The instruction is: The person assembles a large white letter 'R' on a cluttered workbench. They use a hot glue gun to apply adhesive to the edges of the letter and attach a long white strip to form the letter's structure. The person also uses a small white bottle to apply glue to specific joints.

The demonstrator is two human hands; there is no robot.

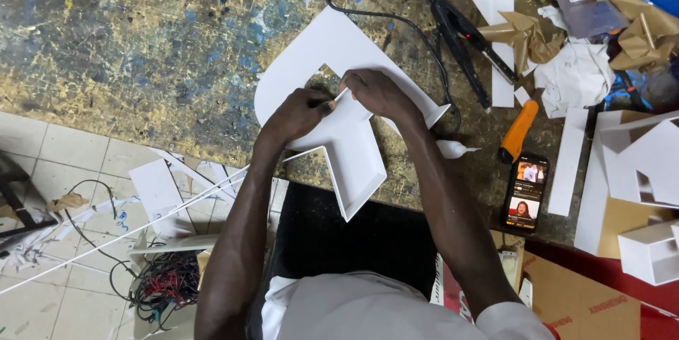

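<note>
White foam-board letter: flat on the paint-stained table at its near edge, raised side walls around the outline.
Thin white strip: long, bendy, trailing down-left toward the tiled floor, upper end at the letter's inner notch.
Left hand: fingers closed, pinching the strip against the letter's wall.
Right hand: fingers curled shut, pressing the same edge.
Handling: likely very light, stiff but easily dented or creased; walls fragile at the joints.
Hold: best by the flat face or outer rim, not the thin walls.
Nearby: orange-handled knife, phone, black corded tool.
</note>
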